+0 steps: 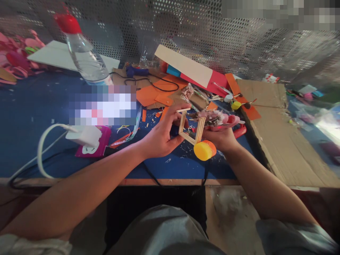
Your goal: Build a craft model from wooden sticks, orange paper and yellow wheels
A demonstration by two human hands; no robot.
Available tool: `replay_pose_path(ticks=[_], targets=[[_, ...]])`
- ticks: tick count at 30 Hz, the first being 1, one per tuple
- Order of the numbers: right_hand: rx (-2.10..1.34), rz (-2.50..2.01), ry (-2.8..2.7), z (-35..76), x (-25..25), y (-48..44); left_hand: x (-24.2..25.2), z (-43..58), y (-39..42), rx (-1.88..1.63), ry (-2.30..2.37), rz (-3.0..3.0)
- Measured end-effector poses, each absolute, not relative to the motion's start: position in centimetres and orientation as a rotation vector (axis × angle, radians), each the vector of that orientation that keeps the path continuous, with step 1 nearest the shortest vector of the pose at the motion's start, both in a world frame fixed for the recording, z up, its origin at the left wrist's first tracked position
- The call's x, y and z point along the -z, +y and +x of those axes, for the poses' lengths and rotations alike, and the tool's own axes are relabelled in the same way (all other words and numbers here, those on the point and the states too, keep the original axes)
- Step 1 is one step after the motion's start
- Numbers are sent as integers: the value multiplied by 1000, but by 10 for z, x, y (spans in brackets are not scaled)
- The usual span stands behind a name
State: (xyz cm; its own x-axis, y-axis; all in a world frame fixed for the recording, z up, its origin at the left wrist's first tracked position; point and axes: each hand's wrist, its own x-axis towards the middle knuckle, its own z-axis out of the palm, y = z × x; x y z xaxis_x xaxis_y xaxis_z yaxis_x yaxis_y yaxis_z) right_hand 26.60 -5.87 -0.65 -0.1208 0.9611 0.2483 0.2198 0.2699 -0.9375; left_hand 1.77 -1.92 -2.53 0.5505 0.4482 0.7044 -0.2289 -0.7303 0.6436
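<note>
My left hand (162,134) is closed on a small box-like frame of thin wooden sticks (200,129), its fingers at the frame's left side. A short loose-looking stick (183,110) lies by the fingertips, across the frame's upper corner. My right hand (221,138) is wrapped round a pink glue gun (225,118), whose dirty, glue-smeared front points left, over the frame. A yellow and orange round cap-like piece (204,150) sits at the frame's lower right corner; whether it is fixed there I cannot tell. Some right fingers are hidden behind the frame.
A water bottle (86,56) with a red cap stands at left, near a white charger (85,136) on a purple socket block (106,136). Orange card pieces (148,92) and scraps lie behind my hands. Cardboard (287,141) covers the right side. Cables hang over the front edge.
</note>
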Motion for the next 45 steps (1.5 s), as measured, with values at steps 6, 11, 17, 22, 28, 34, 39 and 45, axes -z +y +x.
replay_pose_path(ticks=[6, 11, 17, 22, 28, 34, 39, 45], targets=[[-926, -1148, -1571, 265, 6, -57, 27, 17, -20, -1163, 219, 2047], [-920, -1123, -1583, 266, 7, -57, 26, 17, -20, -1169, 211, 2038], [-892, -1110, -1619, 266, 6, -57, 26, 17, -19, -1171, 206, 2064], [-893, -1142, -1610, 268, 8, -57, 25, 17, -19, -1179, 208, 2064], [-886, -1164, -1599, 270, 11, -57, 25, 18, -18, -1210, 174, 2072], [-888, -1158, -1584, 271, 13, -57, 25, 19, -17, -1211, 156, 2070], [-885, -1164, -1594, 271, 13, -57, 25, 18, -18, -1210, 166, 2065], [-865, -1157, -1596, 272, 13, -55, 24, 18, -19, -1210, 187, 2051]])
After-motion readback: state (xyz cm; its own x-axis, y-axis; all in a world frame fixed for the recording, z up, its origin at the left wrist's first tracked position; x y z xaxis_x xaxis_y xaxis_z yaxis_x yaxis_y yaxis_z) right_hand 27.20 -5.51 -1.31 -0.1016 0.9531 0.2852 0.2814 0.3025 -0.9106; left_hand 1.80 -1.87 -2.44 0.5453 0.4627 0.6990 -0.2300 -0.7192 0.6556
